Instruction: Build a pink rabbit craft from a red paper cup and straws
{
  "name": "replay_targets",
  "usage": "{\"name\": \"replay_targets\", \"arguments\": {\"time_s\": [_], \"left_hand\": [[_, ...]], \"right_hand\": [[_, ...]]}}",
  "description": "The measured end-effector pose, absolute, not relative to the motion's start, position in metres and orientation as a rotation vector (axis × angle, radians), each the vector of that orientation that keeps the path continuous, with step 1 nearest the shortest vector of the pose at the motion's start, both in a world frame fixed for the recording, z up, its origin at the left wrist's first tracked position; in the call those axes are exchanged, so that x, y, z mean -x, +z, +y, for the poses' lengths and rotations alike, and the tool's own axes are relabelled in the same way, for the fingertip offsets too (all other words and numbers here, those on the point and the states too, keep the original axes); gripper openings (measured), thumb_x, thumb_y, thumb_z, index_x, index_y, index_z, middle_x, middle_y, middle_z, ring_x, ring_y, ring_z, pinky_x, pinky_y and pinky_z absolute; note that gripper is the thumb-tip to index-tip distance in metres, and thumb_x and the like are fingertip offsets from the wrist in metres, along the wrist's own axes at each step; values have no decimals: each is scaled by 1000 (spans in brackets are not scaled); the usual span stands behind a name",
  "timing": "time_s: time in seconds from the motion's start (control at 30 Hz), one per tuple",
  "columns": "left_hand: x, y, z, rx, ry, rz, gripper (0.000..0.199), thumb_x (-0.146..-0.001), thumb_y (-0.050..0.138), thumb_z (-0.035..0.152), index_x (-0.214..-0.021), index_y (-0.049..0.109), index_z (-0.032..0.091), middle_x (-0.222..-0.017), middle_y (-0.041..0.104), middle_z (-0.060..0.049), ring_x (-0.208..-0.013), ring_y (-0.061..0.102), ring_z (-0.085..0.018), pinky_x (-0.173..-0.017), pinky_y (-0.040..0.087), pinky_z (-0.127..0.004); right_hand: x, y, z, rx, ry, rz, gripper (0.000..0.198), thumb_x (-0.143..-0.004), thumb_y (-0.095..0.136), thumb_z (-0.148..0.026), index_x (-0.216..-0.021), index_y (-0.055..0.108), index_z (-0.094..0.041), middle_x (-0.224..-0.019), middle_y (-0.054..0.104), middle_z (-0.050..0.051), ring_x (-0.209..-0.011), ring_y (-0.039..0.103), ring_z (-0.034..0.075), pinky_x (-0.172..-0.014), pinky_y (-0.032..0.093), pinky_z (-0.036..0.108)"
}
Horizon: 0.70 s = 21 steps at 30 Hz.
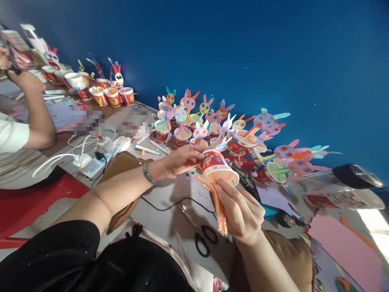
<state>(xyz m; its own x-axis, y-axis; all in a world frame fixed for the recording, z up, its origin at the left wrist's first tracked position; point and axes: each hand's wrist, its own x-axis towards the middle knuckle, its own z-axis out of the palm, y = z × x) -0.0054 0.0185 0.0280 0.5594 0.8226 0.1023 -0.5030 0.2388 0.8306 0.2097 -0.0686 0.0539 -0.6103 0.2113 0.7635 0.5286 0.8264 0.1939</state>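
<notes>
Deep blue wall [212, 48], smooth and plain, rises behind a pale desk [165, 231] crowded along its far edge. Above the desk, in front of the person, a red printed paper cup [214, 160] is tilted on its side, its pale round mouth turned toward the person. The left hand [184, 160] grips the cup near its base; the right hand [241, 207] is closed on a bundle of orange straws [220, 209], one ribbed bend reaching across the cup's rim. The two hands are apart from each other; whether the right fingers also touch the cup, I cannot tell. Most room to move lies on the person's side, over the stretch of desk where black-handled scissors [205, 239] and a thin black cable [170, 207] lie. Beyond the cup, room is tight: paper rabbit figures [181, 113] with oval heads and pointed ears stand in cups packed near the wall. To the right are a glossy clear bottle [322, 182] and flat pink paper [340, 239]; to the left, a white power strip [99, 162], looped cords and, farther off, another person's bare arm [39, 109]
</notes>
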Motion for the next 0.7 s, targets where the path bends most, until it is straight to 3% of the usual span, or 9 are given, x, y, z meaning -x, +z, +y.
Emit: {"name": "replay_targets", "arguments": {"time_s": [0.17, 0.27, 0.4, 0.7], "left_hand": [[3, 29, 15, -931, 902, 471, 35, -79, 84, 38, -104, 77, 14, -101, 77, -9, -91, 71, -18, -90, 53, -34], [2, 25, 18, -893, 925, 568, 31, -78, 85, 42, -91, 76, 15, -91, 75, -5, -84, 69, -15, -87, 54, -33], [2, 23, 24, -959, 907, 653, 33, -81, 81, 47, -94, 76, 17, -95, 76, -6, -91, 70, -19, -87, 56, -36], [-4, 23, 21, -777, 897, 663, 31, -76, 87, 41, -90, 78, 15, -88, 77, -4, -83, 69, -16, -78, 54, -28]], "right_hand": [[-204, 56, -66, 502, -628, -2250, 24, -95, 56, -7, -117, 65, -13, -102, 81, 16, -79, 76, 20, -68, 56, 30], [-202, 59, -66, 506, -665, -2258, 21, -96, 55, -6, -115, 63, -11, -100, 80, 18, -77, 75, 20, -65, 55, 29], [-201, 60, -69, 568, -611, -2268, 23, -96, 53, -4, -116, 62, -10, -105, 80, 21, -78, 76, 21, -66, 56, 29], [-198, 55, -70, 647, -571, -2258, 22, -95, 52, -3, -112, 64, -12, -109, 79, 19, -76, 75, 20, -68, 59, 31]]}}
